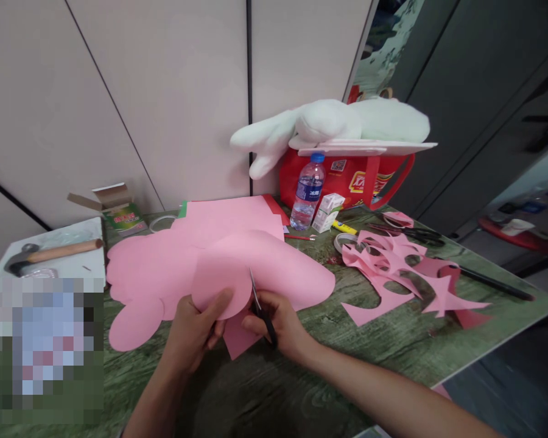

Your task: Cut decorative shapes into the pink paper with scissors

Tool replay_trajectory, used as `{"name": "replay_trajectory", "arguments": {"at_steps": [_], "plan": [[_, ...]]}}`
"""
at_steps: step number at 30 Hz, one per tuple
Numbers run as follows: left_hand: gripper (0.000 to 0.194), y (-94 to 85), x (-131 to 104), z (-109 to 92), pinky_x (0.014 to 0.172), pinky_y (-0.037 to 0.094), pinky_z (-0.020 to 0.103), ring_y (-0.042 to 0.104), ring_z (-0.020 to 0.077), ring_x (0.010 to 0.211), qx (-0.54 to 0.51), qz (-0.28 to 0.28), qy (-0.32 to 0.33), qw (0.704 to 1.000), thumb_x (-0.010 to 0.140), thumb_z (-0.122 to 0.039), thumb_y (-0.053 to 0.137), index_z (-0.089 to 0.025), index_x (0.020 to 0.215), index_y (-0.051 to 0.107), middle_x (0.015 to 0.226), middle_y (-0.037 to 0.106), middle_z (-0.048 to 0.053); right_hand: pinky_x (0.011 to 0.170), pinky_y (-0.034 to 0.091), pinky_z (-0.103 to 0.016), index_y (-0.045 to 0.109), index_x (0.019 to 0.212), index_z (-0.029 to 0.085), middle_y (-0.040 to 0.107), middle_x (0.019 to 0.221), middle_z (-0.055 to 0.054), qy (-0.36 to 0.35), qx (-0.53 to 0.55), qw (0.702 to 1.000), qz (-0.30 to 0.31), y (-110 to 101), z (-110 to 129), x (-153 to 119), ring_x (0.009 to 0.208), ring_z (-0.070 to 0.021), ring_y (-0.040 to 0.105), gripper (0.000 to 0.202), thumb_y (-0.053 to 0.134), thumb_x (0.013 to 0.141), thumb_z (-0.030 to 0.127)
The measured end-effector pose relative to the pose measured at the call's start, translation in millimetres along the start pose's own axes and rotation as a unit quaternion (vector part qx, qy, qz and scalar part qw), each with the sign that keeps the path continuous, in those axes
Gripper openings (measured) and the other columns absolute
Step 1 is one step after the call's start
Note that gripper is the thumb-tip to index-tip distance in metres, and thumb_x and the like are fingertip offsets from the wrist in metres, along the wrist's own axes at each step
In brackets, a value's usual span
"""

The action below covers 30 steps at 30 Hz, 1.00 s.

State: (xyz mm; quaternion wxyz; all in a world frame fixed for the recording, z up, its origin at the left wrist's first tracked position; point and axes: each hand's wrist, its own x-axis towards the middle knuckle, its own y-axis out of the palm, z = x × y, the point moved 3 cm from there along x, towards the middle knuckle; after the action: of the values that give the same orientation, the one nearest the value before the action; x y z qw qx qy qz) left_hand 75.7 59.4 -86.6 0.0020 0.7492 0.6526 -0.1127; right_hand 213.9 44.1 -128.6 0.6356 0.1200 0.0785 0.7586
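Note:
Between thumb and fingers, my left hand [196, 325] pinches a sheet of pink paper [223, 267] with a rounded cut edge. My right hand [278, 325] is closed around the black handles of a pair of scissors [265, 316]. Their slim blades point up and away from me, at the curved edge of the sheet. A partly cut flap of the paper hangs below, between both hands. Just behind lie several cut pink pieces with rounded ends [141, 267], some overlapping. One oval piece [136, 325] rests at the left front.
Curved pink offcuts [393, 261] are heaped on the right. At the back stand a water bottle [307, 194], a small white box [327, 213] and a red bag [347, 176] topped by a white plush object [347, 121]. A hammer [55, 252] lies on the left.

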Motion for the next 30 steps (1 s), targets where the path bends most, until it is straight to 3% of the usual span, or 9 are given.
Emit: {"name": "replay_trajectory", "arguments": {"at_steps": [3,7,10,13,17,23,30], "plan": [[0.051,-3.6,1.5,0.4,0.035,0.025,0.022,0.034,0.0068,0.029,0.028,-0.024,0.01,0.999,0.067,-0.052,0.066,-0.018,0.035,0.046,0.029,0.041,-0.003,0.052,0.032,-0.023,0.056,0.07,0.016,0.045,0.061,0.004,-0.003,-0.003,1.0,0.011,-0.4,-0.3,0.4,0.056,-0.0096,0.036,0.046,0.08,0.059,0.054],[0.041,-8.3,3.7,-0.7,0.043,0.04,0.024,0.051,0.013,0.04,0.038,-0.074,0.076,0.994,0.068,-0.047,0.069,-0.016,0.044,0.057,0.039,0.058,0.002,0.051,0.032,-0.024,0.053,0.066,0.018,0.043,0.059,0.004,-0.007,-0.004,1.0,0.019,-0.5,-0.2,0.3,0.055,-0.0103,0.036,0.048,0.081,0.056,0.055],[0.044,-7.1,3.4,-1.7,0.043,0.043,0.025,0.054,0.0146,0.039,0.0,-0.073,0.099,0.992,0.076,-0.047,0.061,-0.016,0.045,0.058,0.038,0.058,0.003,0.051,0.032,-0.024,0.052,0.066,0.018,0.041,0.058,0.005,-0.01,-0.001,1.0,0.026,0.7,0.4,-0.6,0.054,-0.0098,0.035,0.047,0.08,0.059,0.054],[0.05,-3.5,1.3,-4.0,0.041,0.043,0.025,0.054,0.0152,0.036,-0.016,-0.047,0.096,0.994,0.081,-0.047,0.056,-0.017,0.041,0.057,0.035,0.057,0.004,0.054,0.033,-0.025,0.053,0.067,0.017,0.046,0.062,0.002,-0.017,-0.002,0.999,0.042,2.7,1.7,-1.7,0.058,-0.0111,0.038,0.044,0.076,0.066,0.054],[0.053,-1.0,-1.1,-6.2,0.033,0.039,0.024,0.05,0.0141,0.029,-0.026,-0.022,0.076,0.997,0.081,-0.048,0.054,-0.017,0.038,0.056,0.033,0.056,0.005,0.055,0.032,-0.026,0.053,0.069,0.016,0.048,0.064,0.001,-0.003,-0.008,0.999,0.047,3.0,2.2,-1.9,0.06,-0.0121,0.04,0.05,0.076,0.062,0.06],[0.052,-4.6,-1.2,-8.0,0.026,0.029,0.021,0.035,0.0088,0.02,0.01,-0.049,0.059,0.997,0.08,-0.047,0.054,-0.018,0.037,0.054,0.025,0.047,0.002,0.051,0.028,-0.024,0.052,0.069,0.016,0.045,0.061,0.002,0.007,-0.033,0.999,0.028,0.2,3.4,-2.4,0.057,-0.0104,0.035,0.054,0.076,0.059,0.064],[0.052,-8.0,-0.6,-4.3,0.026,0.026,0.019,0.037,0.0082,0.02,0.043,-0.07,0.062,0.995,0.079,-0.048,0.055,-0.017,0.037,0.054,0.025,0.047,0.001,0.05,0.027,-0.024,0.052,0.068,0.016,0.042,0.059,0.004,0.013,-0.038,0.999,0.029,0.3,2.6,-2.9,0.055,-0.0094,0.034,0.055,0.075,0.059,0.064]]}}
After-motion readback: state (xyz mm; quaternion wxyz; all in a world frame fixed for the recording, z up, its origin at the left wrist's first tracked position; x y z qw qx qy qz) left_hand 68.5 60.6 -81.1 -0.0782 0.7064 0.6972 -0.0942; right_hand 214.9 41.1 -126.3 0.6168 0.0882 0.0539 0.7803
